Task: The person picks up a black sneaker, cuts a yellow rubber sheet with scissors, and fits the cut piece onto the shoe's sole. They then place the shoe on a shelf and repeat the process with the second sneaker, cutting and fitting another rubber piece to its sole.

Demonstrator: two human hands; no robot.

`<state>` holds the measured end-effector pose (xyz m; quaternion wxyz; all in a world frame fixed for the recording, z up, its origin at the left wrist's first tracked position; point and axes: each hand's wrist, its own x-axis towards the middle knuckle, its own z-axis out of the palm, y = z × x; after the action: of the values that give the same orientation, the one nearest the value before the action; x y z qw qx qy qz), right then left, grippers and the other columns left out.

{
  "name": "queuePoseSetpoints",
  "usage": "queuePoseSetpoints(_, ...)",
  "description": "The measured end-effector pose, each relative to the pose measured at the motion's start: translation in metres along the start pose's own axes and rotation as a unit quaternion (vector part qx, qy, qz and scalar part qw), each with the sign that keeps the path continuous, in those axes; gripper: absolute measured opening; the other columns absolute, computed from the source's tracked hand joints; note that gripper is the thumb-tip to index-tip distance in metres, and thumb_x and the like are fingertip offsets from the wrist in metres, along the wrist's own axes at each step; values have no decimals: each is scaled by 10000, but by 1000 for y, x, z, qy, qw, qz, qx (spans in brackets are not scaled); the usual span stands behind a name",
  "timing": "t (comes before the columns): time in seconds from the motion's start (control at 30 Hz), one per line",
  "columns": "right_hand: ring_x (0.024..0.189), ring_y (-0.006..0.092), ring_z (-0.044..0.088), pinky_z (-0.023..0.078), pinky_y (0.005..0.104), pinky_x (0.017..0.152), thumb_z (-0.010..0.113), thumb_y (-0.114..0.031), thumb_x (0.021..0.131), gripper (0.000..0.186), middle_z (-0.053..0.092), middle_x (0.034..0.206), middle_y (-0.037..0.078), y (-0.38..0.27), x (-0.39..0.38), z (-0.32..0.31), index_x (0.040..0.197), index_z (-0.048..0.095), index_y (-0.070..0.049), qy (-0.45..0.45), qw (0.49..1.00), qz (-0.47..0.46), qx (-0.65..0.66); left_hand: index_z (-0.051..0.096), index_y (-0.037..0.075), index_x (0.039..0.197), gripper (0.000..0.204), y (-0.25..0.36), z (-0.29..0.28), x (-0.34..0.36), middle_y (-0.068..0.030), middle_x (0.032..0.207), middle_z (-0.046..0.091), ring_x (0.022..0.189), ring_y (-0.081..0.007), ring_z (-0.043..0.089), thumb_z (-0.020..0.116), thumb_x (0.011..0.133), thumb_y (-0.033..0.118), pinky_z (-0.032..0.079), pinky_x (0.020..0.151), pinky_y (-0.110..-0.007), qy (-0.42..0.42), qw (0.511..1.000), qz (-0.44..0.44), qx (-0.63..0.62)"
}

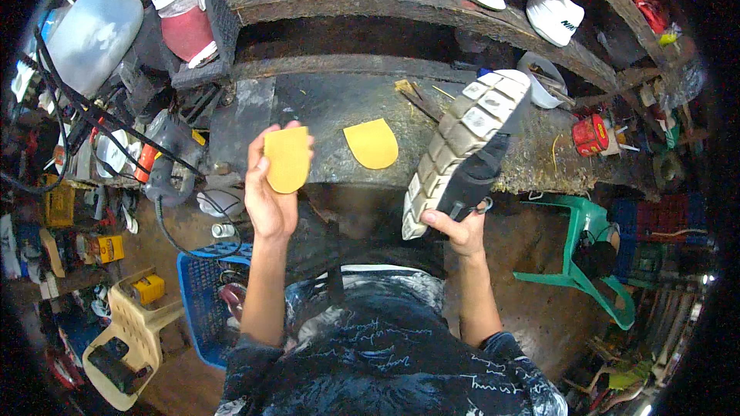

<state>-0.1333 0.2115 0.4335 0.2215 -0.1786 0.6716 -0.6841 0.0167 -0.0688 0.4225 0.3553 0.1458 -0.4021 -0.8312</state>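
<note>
My left hand [271, 204] grips a yellow heel-shaped pad [287, 160], straight along its top edge and rounded below, held up over the bench's front edge. A second yellow pad [371, 144] of like shape lies flat on the dark workbench [308, 100], between my hands. On the right, my right hand [461, 233] is closed around the heel end of a black shoe [472, 173]. The shoe is tilted up, and its white, blocky, worn sole [466, 135] faces left toward the pads. My right fingers are partly hidden behind the shoe.
White shoes [551, 11] stand on a wooden shelf [339, 1] behind the bench. A red can [590, 136] sits at the bench's right end. Left are a grey power tool [171, 166] with cables and a blue crate [202, 300]. A green stool [574, 243] is at right.
</note>
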Motion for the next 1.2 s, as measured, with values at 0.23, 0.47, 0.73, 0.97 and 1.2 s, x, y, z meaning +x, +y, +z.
queuePoseSetpoints(0.23, 899, 138, 658, 561, 317, 827, 981, -152, 704, 596, 704, 1038, 21, 1, 7, 9, 1180, 637, -44, -12, 1000, -17, 7, 577, 22, 1347, 318, -38, 32, 6, -105, 1246, 661, 1185, -221, 660, 564, 1048, 129, 549, 1041, -380, 103, 986, -100, 84)
queuePoseSetpoints(0.47, 870, 148, 663, 558, 319, 831, 961, -136, 712, 517, 711, 994, 21, 6, -3, 5, 1123, 662, -41, 39, 998, -33, 36, 579, 66, 1310, 527, -87, 67, 25, -139, 1337, 584, 1329, -328, 471, 800, 846, 185, 342, 1124, -523, 56, 701, 151, 695)
queuePoseSetpoints(0.73, 1061, 164, 689, 560, 353, 991, 1006, -171, 697, 797, 715, 1188, 47, -2, -4, -13, 1352, 568, -50, -9, 1000, -10, 14, 534, 66, 1368, 693, -59, 59, 46, -156, 1346, 536, 1339, -358, 456, 861, 793, 272, 338, 1118, -534, -166, 656, 90, 731)
queuePoseSetpoints(0.97, 1259, 269, 657, 498, 401, 1111, 990, -335, 723, 1033, 669, 1386, 186, -36, 36, -11, 1532, 454, 18, -46, 983, -36, -173, 588, 38, 1292, 676, -55, 56, 51, -168, 1237, 587, 1215, -397, 580, 943, 739, 194, 484, 1057, -491, -141, 737, 96, 654)
queuePoseSetpoints(1.2, 1304, 469, 618, 516, 507, 1096, 923, -427, 751, 1122, 577, 1462, 316, -75, 55, 6, 1605, 337, 2, -53, 900, -81, -426, 579, 56, 1304, 567, -55, 38, 44, -67, 1090, 599, 997, -173, 658, 825, 808, -66, 573, 885, -304, -53, 933, 19, 356)
